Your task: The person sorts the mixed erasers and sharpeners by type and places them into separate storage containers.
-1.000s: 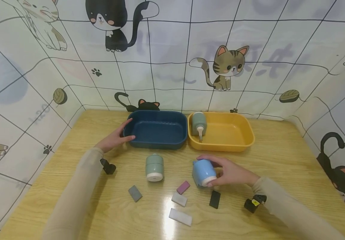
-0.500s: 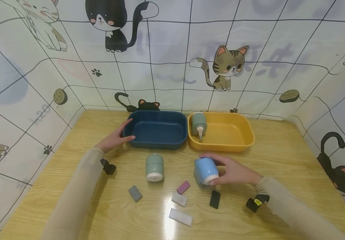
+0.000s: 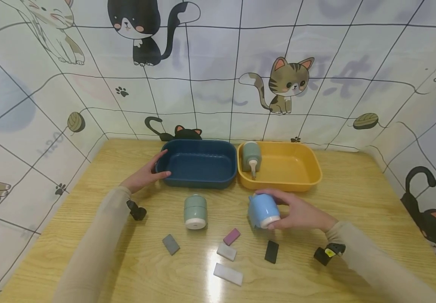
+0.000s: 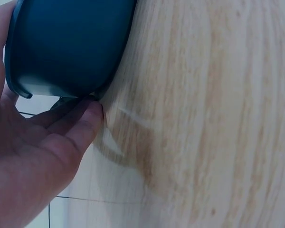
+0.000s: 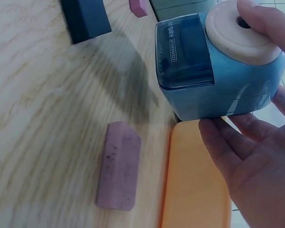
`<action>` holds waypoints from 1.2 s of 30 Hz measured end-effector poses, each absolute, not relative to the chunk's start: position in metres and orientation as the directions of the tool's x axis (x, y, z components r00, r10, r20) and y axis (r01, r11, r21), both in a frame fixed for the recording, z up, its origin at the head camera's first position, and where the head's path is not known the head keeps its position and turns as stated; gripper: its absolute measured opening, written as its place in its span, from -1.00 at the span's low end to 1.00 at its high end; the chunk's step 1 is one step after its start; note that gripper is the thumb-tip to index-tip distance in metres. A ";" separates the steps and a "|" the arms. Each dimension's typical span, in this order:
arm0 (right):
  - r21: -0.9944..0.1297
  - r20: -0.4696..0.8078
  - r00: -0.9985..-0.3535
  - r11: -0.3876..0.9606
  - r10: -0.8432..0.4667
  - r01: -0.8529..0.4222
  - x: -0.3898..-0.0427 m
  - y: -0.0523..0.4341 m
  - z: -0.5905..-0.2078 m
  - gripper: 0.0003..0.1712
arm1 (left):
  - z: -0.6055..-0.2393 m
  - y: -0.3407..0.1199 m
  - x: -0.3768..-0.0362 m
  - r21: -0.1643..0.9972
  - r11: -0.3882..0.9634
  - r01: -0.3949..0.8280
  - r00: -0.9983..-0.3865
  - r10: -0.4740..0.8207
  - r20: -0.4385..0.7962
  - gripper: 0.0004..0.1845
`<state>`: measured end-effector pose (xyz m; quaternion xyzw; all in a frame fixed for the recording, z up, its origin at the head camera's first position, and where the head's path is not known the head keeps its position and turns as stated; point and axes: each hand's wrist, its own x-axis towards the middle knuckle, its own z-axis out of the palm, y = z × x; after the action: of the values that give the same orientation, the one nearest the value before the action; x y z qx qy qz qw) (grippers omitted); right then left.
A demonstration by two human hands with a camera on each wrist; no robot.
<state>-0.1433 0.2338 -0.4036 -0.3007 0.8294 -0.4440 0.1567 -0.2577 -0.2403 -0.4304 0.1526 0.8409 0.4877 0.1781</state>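
My right hand (image 3: 297, 211) holds a blue pencil sharpener (image 3: 263, 209) slightly above the table, thumb on its cream front disc and fingers below in the right wrist view. Its dark see-through drawer (image 5: 184, 53) faces that camera. At the left end of the dark blue bin (image 3: 199, 184), my left hand (image 3: 144, 174) grips the wall, thumb at the near side and fingertips around the far corner. Touching that bin on the right is a yellow bin (image 3: 293, 164), with a green crank sharpener (image 3: 251, 156) lying inside. Another green sharpener-like body (image 3: 195, 211) stands on the table.
Several eraser-like blocks lie nearer: grey (image 3: 171, 244), pink (image 3: 231, 236), white (image 3: 226, 251), a longer white one (image 3: 227, 274) and black (image 3: 271, 251). A mauve block (image 5: 118, 166) shows in the right wrist view. A cat-print cloth (image 3: 218, 92) rises behind the bins.
My right hand has moved a little up and to the right with the blue pencil sharpener, toward the yellow bin. The left hand stays at the dark blue bin.
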 end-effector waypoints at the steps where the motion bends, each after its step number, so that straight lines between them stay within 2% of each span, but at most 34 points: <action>1: -0.829 0.014 -0.768 0.422 -0.640 -0.367 -0.144 0.234 -0.403 -0.04 | -0.431 -0.241 -0.258 0.874 0.478 0.083 -0.890 0.431 -0.151 -0.12; 4: -0.826 0.020 -0.774 0.425 -0.633 -0.370 -0.144 0.234 -0.398 -0.03 | -0.432 -0.242 -0.258 0.873 0.480 0.088 -0.890 0.432 -0.148 -0.11; 11: -0.824 -0.049 -0.830 0.492 -0.556 -0.280 -0.143 0.239 -0.383 -0.03 | -0.433 -0.242 -0.259 0.874 0.478 0.085 -0.891 0.429 -0.148 -0.10; 36: -0.819 0.038 -0.831 0.458 -0.555 -0.344 -0.154 0.248 -0.365 -0.05 | -0.435 -0.244 -0.263 0.878 0.474 0.070 -0.889 0.429 -0.161 -0.11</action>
<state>-0.1539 0.2476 -0.3650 -0.2658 0.8457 -0.4474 0.1179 -0.2630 -0.2436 -0.4352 0.1487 0.8387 0.4909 0.1831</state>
